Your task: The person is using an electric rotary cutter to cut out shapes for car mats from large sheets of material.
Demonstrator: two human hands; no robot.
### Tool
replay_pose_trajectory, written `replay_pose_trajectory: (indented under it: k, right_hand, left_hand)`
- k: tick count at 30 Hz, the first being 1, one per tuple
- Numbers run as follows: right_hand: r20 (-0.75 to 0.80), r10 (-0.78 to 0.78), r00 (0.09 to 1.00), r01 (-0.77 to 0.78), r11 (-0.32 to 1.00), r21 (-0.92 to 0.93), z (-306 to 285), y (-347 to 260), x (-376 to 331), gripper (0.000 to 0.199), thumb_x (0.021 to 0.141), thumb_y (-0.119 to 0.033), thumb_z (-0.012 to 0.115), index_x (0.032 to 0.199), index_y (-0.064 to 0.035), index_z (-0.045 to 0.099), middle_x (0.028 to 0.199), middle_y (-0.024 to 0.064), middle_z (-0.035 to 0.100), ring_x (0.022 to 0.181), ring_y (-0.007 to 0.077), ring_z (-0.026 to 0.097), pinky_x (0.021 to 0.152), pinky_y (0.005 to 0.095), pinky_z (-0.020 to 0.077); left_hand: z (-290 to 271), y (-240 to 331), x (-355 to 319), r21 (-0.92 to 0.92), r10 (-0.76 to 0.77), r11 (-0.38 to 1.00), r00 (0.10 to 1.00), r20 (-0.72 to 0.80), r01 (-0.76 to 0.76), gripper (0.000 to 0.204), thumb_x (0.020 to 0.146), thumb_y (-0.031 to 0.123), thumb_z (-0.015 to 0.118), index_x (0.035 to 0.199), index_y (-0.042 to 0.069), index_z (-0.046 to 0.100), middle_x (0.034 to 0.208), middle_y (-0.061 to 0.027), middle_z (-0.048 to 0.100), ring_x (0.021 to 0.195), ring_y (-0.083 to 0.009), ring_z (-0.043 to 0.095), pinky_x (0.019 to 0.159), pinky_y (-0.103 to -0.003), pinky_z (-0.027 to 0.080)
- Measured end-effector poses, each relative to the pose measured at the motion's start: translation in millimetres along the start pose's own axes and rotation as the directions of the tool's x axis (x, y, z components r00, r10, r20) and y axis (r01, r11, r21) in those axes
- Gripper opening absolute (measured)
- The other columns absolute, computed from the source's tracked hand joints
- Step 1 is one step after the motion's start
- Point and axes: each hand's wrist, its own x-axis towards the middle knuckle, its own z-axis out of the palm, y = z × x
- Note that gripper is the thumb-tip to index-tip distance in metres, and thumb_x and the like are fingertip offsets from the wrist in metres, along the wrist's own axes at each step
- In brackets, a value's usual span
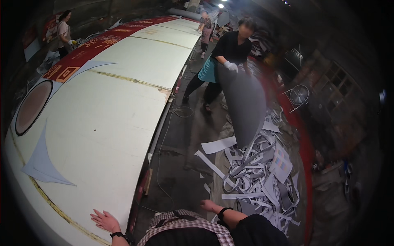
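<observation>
Workshop bench (102, 123), long and white: left hand (105, 220) rests flat and open on its near edge; right hand (208, 205) hangs open, empty, beside the bench over floor scraps (262, 176). Seemingly pausing; next calls for gripping something.

Long red banner (98, 45) with yellow squares, table's far-left edge

A dim workshop with dark walls. A long white worktable (123, 82) fills the left side and runs to the far end, where red sheet material (88, 49) lies along its far left edge. Right of the table the grey concrete floor (184, 135) carries a thin cable (164, 139) and, further right, a heap of grey and white cut strips (258, 172). A standing fan (298, 95) sits at the right. A bright ceiling lamp (221, 5) shines at the far end.
</observation>
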Motion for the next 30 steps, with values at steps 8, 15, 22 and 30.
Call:
replay_pose_trajectory:
  k: [8,15,22,30]
  right_hand:
    - [0.023,-0.002,1.000,0.001,0.999,0.044,-1,6,2,0.031,0.072,-0.021,0.053,0.097,-0.0032,0.060,0.095,0.0184,0.060,0.091,0.0336,0.056,0.078,0.0387,0.0453]
    - [-0.001,0.045,0.999,-0.045,0.999,-0.015,1,17,10,0.029,0.074,-0.021,0.052,0.096,-0.0051,0.061,0.094,0.0174,0.061,0.089,0.0330,0.057,0.078,0.0388,0.0451]
    - [-0.001,0.017,1.000,-0.017,1.000,0.024,-9,3,7,0.029,0.075,-0.022,0.052,0.097,-0.0055,0.061,0.095,0.0170,0.061,0.092,0.0323,0.056,0.080,0.0387,0.0441]
    - [0.093,-0.110,0.990,0.123,0.982,-0.146,-4,14,25,0.029,0.073,-0.022,0.054,0.095,-0.0038,0.060,0.090,0.0200,0.060,0.082,0.0352,0.058,0.070,0.0410,0.0462]
  left_hand:
    - [4,1,1,0.047,0.006,0.999,1.000,-0.002,-0.006,0.051,0.090,0.035,0.034,0.136,0.017,0.022,0.142,-0.0115,0.017,0.130,-0.0288,0.018,0.101,-0.050,0.019]
    - [1,4,0,0.065,0.001,0.998,1.000,0.013,-0.002,0.050,0.090,0.036,0.032,0.136,0.018,0.021,0.142,-0.0116,0.017,0.130,-0.0288,0.017,0.102,-0.050,0.019]
    - [3,4,2,0.049,-0.002,0.999,0.999,0.036,0.000,0.051,0.090,0.036,0.032,0.136,0.018,0.021,0.142,-0.0114,0.016,0.130,-0.0289,0.017,0.102,-0.050,0.018]
    - [-9,7,0,-0.053,-0.014,0.998,0.999,0.032,0.016,0.053,0.087,0.031,0.039,0.135,0.014,0.025,0.142,-0.0128,0.017,0.130,-0.0307,0.016,0.102,-0.050,0.016]
